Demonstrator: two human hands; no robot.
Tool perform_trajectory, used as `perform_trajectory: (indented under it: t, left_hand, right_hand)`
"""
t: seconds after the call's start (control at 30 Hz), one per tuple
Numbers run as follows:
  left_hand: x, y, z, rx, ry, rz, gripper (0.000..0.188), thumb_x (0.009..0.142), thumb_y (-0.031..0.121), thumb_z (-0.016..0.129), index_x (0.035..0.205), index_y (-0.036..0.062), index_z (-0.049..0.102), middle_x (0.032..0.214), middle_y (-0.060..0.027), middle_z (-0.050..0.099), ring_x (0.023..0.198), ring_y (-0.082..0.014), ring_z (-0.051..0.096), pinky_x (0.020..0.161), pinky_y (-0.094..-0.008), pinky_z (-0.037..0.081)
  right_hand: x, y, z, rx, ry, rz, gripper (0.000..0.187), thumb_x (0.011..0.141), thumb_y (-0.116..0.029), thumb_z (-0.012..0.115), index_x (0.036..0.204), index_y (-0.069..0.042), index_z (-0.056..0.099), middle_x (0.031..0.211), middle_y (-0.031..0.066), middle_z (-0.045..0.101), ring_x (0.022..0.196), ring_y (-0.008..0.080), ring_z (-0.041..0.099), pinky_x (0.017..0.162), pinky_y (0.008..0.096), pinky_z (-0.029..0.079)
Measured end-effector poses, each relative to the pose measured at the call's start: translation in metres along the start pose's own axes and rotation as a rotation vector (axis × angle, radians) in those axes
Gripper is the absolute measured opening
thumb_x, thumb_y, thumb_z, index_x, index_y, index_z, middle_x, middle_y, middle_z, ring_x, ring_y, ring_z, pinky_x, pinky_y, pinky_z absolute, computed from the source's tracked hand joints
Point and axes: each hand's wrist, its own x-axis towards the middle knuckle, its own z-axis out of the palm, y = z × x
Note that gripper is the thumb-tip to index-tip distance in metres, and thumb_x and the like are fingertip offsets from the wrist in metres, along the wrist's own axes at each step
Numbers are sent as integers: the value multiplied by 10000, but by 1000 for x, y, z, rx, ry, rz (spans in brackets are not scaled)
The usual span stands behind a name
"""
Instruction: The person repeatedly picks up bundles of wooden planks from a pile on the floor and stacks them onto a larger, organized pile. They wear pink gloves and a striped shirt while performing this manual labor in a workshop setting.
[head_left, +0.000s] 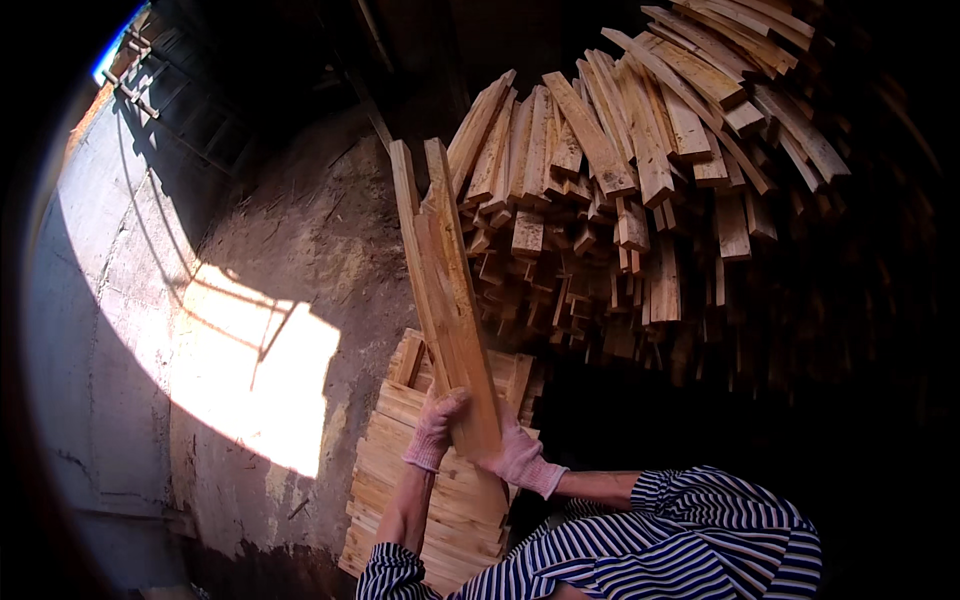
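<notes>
A small bundle of long wooden boards (pixel 455 310) is gripped near its lower end between both of my gloved hands. My left hand (pixel 437 428), in a pink knit glove, is closed on the left edge with the thumb over the top face. On the right edge, my right hand (pixel 522 460) is closed too, its fingers partly hidden by the wood. The boards' far ends point away from me and spread apart. Below them lies a flat stack of pale boards (pixel 400 470), laid side by side.
A large, loose pile of boards (pixel 590 160) rises at the far right, many ends sticking out toward me. To the left is a concrete wall (pixel 110 300) beside a dirt floor (pixel 300 230) with a bright sunlit patch. A ladder-like frame (pixel 150 80) stands at the far left.
</notes>
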Motion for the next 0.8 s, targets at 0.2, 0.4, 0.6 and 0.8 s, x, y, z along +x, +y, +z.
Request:
perform_trajectory:
  t: [0.2,0.4,0.6,0.8]
  left_hand:
    - [-113,93,-21,470,180,383,582,686,241,834,1194,14,664,1085,-98,717,973,-246,706,828,-378,597]
    - [-191,-32,-146,1105,306,527,705,852,429,827,1373,29,572,1242,-125,664,1118,-241,651,908,-388,580]
    - [-134,-122,-218,1020,362,541,475,992,237,652,1417,58,536,1293,-82,659,1164,-213,632,866,-373,574]
    - [-182,-158,-299,-58,524,511,391,912,280,722,1247,85,667,1146,-64,732,1053,-268,682,905,-419,559]
  right_hand:
    - [-17,-6,22,-332,-236,-65,1127,687,-369,910,1559,-42,275,1521,198,429,1416,334,431,1169,383,369]
    - [-12,-57,72,17,-578,-73,924,764,-353,852,1518,-102,381,1452,201,506,1381,359,462,1143,398,396]
    - [9,117,139,-366,-392,-109,892,783,-374,839,1502,-93,393,1371,223,592,1250,338,603,1035,402,491]
    - [-6,-6,147,-354,-754,-72,1028,812,-458,785,1594,-57,253,1401,251,574,1260,385,592,1053,401,480]
